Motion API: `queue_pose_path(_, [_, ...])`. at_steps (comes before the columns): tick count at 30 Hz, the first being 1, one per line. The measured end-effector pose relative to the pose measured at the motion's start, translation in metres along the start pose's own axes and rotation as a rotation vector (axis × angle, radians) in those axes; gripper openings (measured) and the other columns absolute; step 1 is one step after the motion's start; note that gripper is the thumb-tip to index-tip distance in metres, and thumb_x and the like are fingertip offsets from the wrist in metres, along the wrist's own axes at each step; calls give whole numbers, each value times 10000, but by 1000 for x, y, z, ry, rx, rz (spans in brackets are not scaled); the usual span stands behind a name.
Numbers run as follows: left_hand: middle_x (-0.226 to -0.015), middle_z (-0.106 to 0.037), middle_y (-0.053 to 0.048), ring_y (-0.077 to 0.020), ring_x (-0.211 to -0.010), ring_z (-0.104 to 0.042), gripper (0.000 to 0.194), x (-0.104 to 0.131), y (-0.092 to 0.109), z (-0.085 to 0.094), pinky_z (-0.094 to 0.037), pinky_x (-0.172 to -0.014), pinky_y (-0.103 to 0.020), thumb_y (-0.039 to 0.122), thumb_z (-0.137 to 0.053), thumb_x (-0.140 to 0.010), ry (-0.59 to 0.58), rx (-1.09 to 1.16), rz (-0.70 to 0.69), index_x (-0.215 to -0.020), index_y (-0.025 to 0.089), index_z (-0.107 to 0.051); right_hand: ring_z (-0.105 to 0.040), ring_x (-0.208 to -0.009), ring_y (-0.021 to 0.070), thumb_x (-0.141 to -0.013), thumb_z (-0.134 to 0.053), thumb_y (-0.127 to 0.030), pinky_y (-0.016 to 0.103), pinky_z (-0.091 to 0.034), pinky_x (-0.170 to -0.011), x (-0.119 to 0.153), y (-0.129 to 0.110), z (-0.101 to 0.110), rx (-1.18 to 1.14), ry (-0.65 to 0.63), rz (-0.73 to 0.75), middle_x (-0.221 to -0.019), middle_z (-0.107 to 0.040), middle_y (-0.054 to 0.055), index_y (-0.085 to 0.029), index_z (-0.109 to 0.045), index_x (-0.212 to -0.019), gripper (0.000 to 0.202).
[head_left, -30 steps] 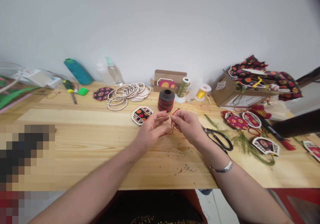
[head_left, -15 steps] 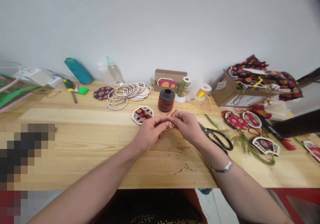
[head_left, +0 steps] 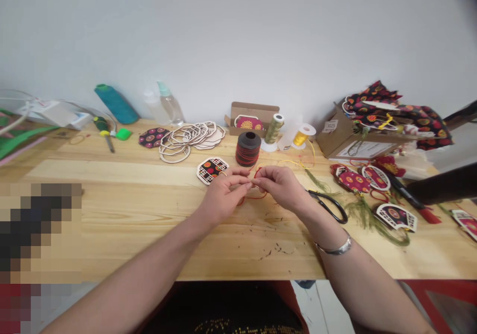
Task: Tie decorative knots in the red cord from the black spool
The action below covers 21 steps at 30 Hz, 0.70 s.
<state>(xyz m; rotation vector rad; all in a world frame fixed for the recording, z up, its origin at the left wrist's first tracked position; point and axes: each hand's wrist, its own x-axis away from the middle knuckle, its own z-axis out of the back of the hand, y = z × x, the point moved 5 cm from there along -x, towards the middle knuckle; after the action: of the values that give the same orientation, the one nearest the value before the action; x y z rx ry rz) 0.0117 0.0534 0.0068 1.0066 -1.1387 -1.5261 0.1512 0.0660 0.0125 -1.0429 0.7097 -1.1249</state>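
I have a thin red cord (head_left: 257, 198) between my two hands, up over the bench (head_left: 122, 234), just in front of the black cone of dark red thread (head_left: 248, 150). My left hand (head_left: 225, 197) is pinching at the cord with thumb and finger, and my right hand (head_left: 282, 187) is pinching close beside it, so the tips nearly meet or touch; I can't tell which. My fingers hide the bit in the middle, so I can't see if there is a knot. The cord looks very light and soft, so I think it will bend any way and won't stand up by itself. It may be a little slippery, and it could tangle where it loops under my fingers. It doesn't look easy to break. The best place to hold it, I think, is right near the middle bit, with just my fingertips.
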Motion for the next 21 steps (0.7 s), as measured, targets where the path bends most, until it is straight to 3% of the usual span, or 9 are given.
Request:
queue_pose_path(2, [-1038,-629,-89,-198,-977,-575,125,0,4,0,-424,-863,-305,246,-636,-724,13,1,-37,-704,163,-727,-428,-524,78,-785,-549,-259,219,-337,-523,0,0,0,7,-14,-5,-555,-509,-37,-158,-545,-619,195])
queue_pose_path(4, [-811,-647,-61,-158,-757,-595,149,1,-1,-3,-459,-718,-287,269,-616,-745,-37,54,52,-728,160,-716,-426,-529,78,-784,-550,-260,219,-336,-526,0,0,1,7,-15,-1,-561,-509,-37,-157,-547,-622,192])
queue_pose_path(7, [-508,-509,30,-79,-434,-401,201,4,-11,-8,-335,-456,-225,328,-595,-773,-109,154,217,-794,159,-700,-437,-541,81,-785,-555,-276,221,-340,-532,0,2,1,7,-14,0,-573,-521,-33,-156,-566,-639,189])
queue_pose_path(11, [-587,-553,26,-34,-400,-306,189,3,-18,-9,-197,-408,-208,325,-635,-745,-100,309,287,-802,155,-692,-420,-529,77,-785,-562,-288,218,-323,-513,0,3,1,10,-19,-19,-561,-509,-37,-155,-568,-635,201])
queue_pose_path(21, [-604,-580,16,-4,-377,-314,175,3,-23,-13,-144,-396,-198,295,-707,-694,-170,514,402,-730,127,-675,-393,-498,61,-770,-586,-333,215,-298,-487,0,3,0,-131,-78,-57,-548,-494,-44,-150,-570,-644,223])
